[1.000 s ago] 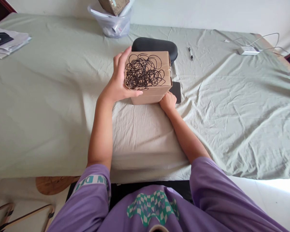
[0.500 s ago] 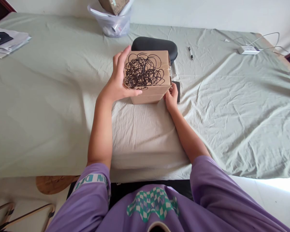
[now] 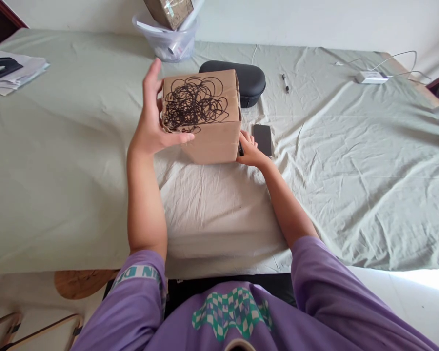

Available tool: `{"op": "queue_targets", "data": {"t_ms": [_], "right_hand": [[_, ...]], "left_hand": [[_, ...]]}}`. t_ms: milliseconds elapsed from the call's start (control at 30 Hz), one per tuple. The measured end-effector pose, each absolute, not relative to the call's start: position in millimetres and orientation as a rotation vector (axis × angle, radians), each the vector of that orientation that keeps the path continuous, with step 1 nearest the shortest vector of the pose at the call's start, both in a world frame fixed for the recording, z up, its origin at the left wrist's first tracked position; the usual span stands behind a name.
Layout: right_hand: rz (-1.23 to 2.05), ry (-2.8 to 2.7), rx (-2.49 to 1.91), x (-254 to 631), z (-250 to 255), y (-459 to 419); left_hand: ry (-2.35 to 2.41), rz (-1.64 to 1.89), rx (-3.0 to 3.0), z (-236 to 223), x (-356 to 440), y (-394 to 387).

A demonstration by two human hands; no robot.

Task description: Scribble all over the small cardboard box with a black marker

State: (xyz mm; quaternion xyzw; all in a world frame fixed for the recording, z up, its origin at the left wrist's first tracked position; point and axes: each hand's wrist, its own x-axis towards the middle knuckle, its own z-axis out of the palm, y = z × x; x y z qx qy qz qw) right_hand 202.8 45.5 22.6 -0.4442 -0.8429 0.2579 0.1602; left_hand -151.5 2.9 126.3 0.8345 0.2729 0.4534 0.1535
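On the left sleeve (image 3: 139,274), "IN D" can be read. Mid-desk (image 3: 219,214), the box (image 3: 201,117), scribbled face up, longer top edges roughly along the desk's front edge, is grasped by the left hand's (image 3: 149,127) fingers; the right hand's (image 3: 249,152) grip cannot be told.

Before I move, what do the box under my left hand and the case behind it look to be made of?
Box: matte brown cardboard, judging by its creased edges and folded panels.
Case: dull black, perhaps fabric over a hard shell; its smooth, rounded form suggests that.
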Motion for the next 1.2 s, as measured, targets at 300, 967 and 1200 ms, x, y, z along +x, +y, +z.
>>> {"op": "queue_targets", "data": {"t_ms": [300, 967, 1200], "right_hand": [[1.561, -2.237, -0.528, 233.0, 67.8, 50.6], [1.368, -1.355, -0.704, 190.1, 116.1, -3.4], [0.845, -1.768, -0.508, 223.4, 162.1, -18.9]], "left_hand": [[0.46, 1.719, 1.891, 123.8, -159.7, 17.4], [0.829, 1.548, 1.684, 121.3, -154.9, -5.7], [0.933, 1.217, 2.274, 132.4, -199.0, -17.7]]}}
